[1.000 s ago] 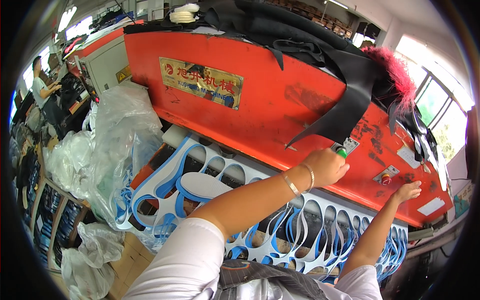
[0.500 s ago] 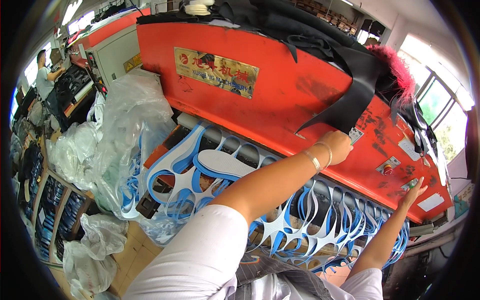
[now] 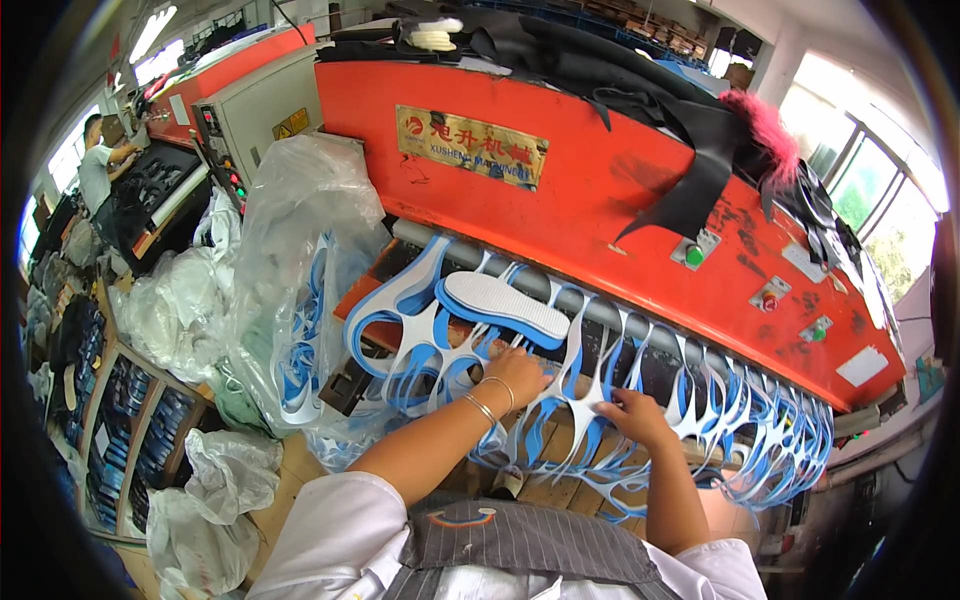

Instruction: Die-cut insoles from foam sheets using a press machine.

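Note:
A white-and-blue foam sheet (image 3: 420,335), cut through with sole-shaped holes, hangs in a long web along the front of a red press (image 3: 600,190). A loose stack of cut foam soles (image 3: 505,303), white on top with blue beneath, lies on it left of centre. My left hand (image 3: 515,378), a bracelet on its wrist, is just below the soles with its fingers curled into the sheet's strips and partly hidden. To its right, my right hand (image 3: 636,415) grips a narrow strip of the same sheet between thumb and fingers.
Green buttons (image 3: 694,256) and a red button (image 3: 769,300) are on the press front. Black sheet scraps (image 3: 690,190) drape over its top. Clear plastic bags (image 3: 300,200) bulge at left, near a divided wooden rack (image 3: 135,400). A person (image 3: 97,175) works far left.
Both hands have left the press's button areas and come down to the foam sheet, taking hold of it. The view has shifted, and the soles now show fully.

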Demonstrator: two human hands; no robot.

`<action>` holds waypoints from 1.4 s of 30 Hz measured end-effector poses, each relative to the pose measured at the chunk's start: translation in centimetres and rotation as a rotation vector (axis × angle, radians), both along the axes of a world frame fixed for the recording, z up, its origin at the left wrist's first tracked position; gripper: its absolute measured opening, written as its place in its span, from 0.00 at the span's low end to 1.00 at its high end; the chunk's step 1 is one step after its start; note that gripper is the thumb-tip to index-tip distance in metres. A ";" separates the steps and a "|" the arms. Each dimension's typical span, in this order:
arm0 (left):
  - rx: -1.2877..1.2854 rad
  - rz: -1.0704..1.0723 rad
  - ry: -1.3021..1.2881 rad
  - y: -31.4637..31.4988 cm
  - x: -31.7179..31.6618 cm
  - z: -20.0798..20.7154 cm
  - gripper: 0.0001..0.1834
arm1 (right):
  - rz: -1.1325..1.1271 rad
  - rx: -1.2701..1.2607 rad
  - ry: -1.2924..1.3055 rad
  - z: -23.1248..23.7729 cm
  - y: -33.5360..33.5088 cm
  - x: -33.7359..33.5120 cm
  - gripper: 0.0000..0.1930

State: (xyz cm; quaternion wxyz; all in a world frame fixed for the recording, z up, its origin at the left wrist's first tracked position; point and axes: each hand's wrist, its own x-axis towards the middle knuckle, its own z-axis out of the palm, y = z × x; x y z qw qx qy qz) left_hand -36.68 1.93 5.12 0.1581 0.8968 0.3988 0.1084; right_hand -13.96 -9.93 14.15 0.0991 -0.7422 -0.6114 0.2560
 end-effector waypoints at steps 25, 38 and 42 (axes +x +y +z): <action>0.003 0.058 -0.349 10.0 -13.5 -0.6 0.11 | 0.289 0.459 0.265 -1.3 11.9 -14.5 0.11; -0.137 -0.047 -0.815 13.8 -19.9 -5.3 0.07 | 0.439 0.600 0.494 -13.3 21.7 -23.3 0.08; -0.171 -0.042 -0.784 15.1 -18.8 -7.7 0.09 | 0.711 0.130 0.418 -12.0 25.6 -20.0 0.10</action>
